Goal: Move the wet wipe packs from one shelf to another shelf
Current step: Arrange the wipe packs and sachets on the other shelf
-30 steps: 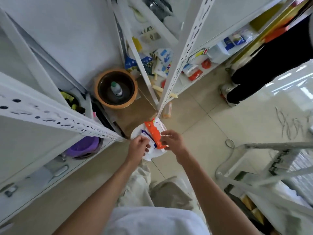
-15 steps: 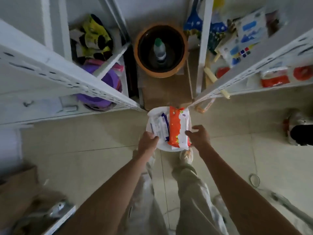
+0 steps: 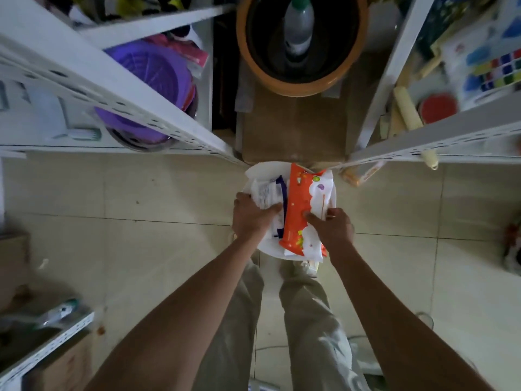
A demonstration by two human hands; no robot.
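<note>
Between two white shelf units I hold a white plate [image 3: 262,169] at waist height with two wet wipe packs on it. The orange and white wipe pack [image 3: 298,201] lies on the plate's right half. A white wipe pack with purple print [image 3: 267,190] lies on the left half. My left hand [image 3: 252,218] grips the plate's left edge, thumb pressed on the white pack. My right hand [image 3: 332,227] grips the right side, thumb on the orange pack.
The left shelf unit [image 3: 93,80] holds a purple basket [image 3: 152,77]. The right shelf unit [image 3: 439,136] carries a red lid, rolls and colourful packets. An orange-rimmed pot [image 3: 301,83] with a bottle [image 3: 298,24] inside sits on a cardboard box ahead. Pale tile floor lies below.
The view has swung down and closer to the gap between the shelves. Plate and packs stay in both hands, and my thumbs have closed further onto the packs.
</note>
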